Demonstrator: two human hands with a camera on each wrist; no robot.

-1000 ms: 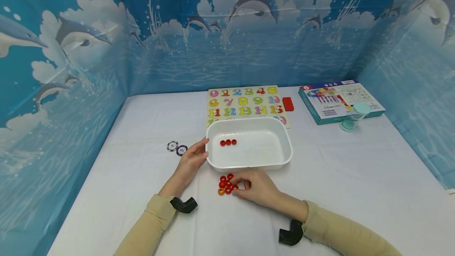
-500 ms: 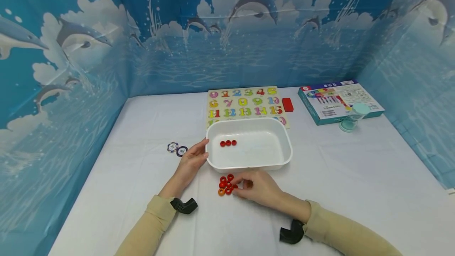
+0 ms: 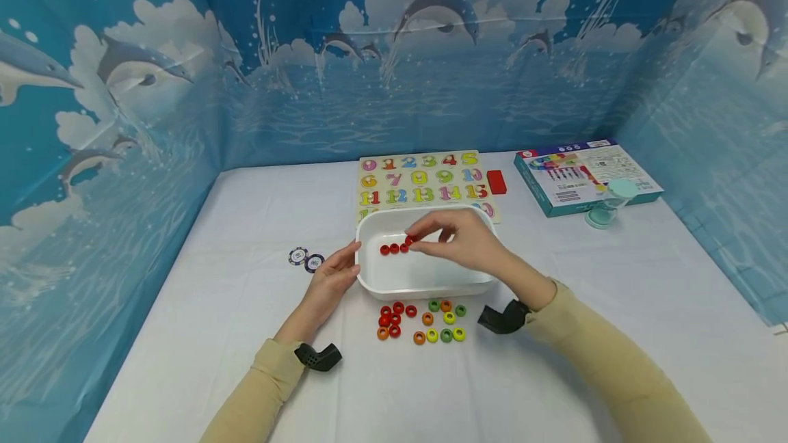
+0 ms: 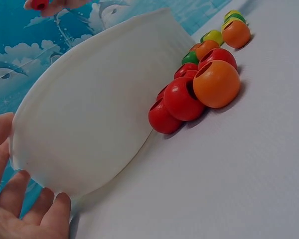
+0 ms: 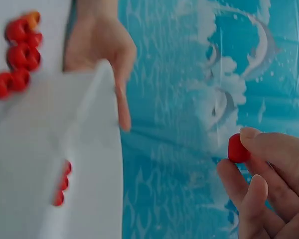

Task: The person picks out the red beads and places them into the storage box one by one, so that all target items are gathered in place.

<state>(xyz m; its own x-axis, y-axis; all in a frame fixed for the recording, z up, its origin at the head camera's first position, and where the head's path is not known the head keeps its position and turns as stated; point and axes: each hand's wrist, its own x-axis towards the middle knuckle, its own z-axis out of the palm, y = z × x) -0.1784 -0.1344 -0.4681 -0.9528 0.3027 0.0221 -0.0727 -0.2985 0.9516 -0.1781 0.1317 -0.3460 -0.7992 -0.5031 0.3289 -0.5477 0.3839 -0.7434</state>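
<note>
My right hand (image 3: 464, 241) is over the white plastic tub (image 3: 425, 279), pinching a red bead (image 5: 237, 149) between thumb and fingertips. Inside, three red beads (image 3: 395, 249) form a short row at the left, close to the pinched one in the head view. At the tub's left end my left hand (image 3: 328, 280) rests its relaxed fingers against the outer wall. In front of the tub lies a cluster of red beads (image 3: 395, 320) with an orange bead (image 4: 217, 83) among them. Right of these are scattered green, yellow and orange beads (image 3: 446, 336).
A number puzzle board (image 3: 425, 176) lies behind the tub, beside a red block (image 3: 496, 182). Two poker chips (image 3: 314, 263) sit left of the left hand. At the back right are a flat box (image 3: 579, 176) and a teal-capped sand timer (image 3: 609, 204).
The right hand has lifted a red bead from the cluster and moved up over the tub, uncovering the mixed-colour beads. The left hand stays at the tub's left end.
</note>
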